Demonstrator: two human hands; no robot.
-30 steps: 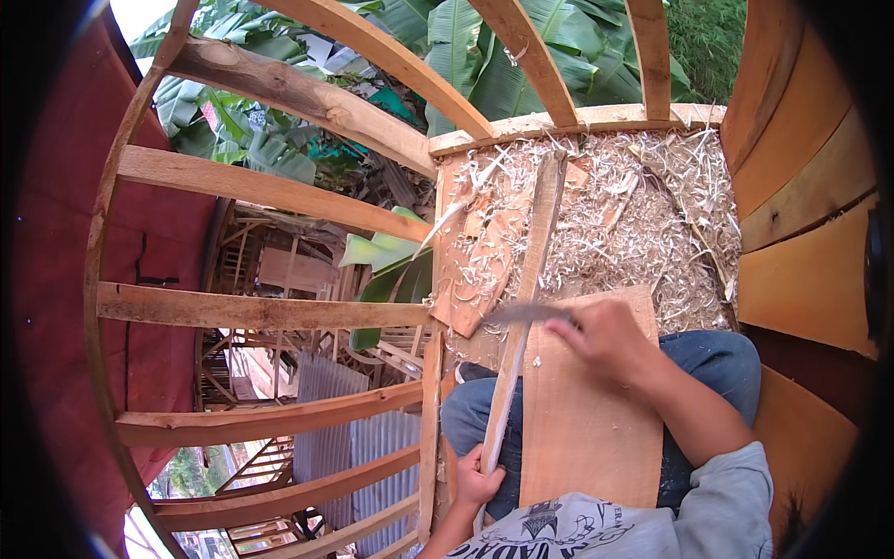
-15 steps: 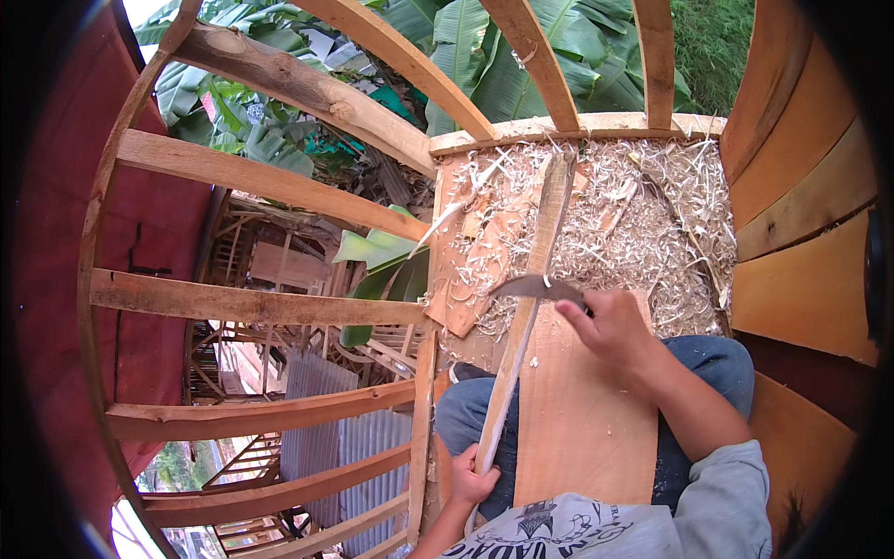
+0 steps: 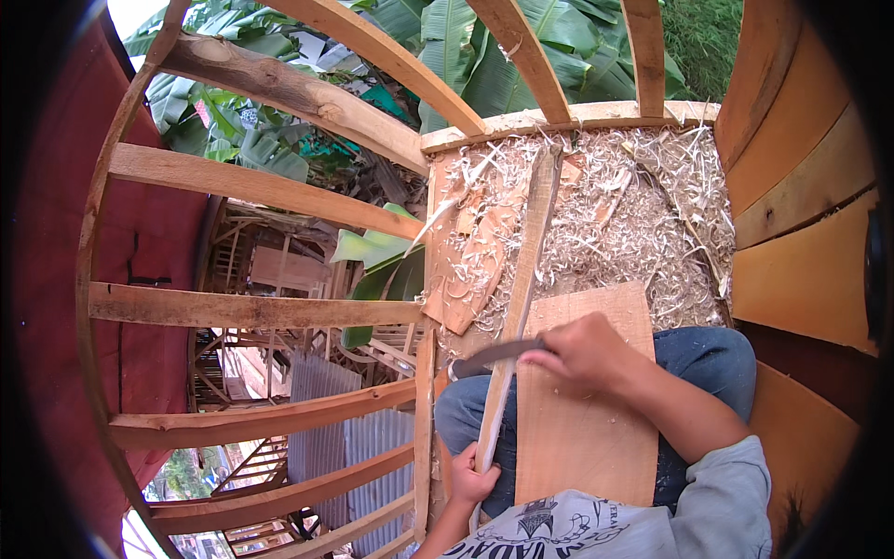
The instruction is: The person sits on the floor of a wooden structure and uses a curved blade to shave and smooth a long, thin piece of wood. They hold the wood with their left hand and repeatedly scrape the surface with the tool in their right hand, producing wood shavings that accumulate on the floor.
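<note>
My left hand (image 3: 474, 475) is closed around the near end of a long, narrow wooden strip (image 3: 532, 238). The strip slants away from me, its far end lying over the wood shavings. In my right hand (image 3: 589, 352) is a knife with a curved dark blade (image 3: 494, 357), its handle mostly hidden by my fingers. The blade crosses the strip roughly halfway along its length, pointing left, and is slightly blurred. Beneath my right forearm a wide flat board (image 3: 591, 447) rests across my lap, between my legs in blue jeans.
Curly wood shavings (image 3: 633, 228) cover the floor ahead, with flat wood scraps (image 3: 484, 261) among them. A slatted wooden railing (image 3: 265, 310) runs along the left and front. Plank walling (image 3: 801, 270) stands close on the right. Banana leaves (image 3: 466, 56) show beyond the railing.
My right hand has drawn the knife along the strip toward me, and the blade now sits lower on it. My left hand keeps its hold at the near end.
</note>
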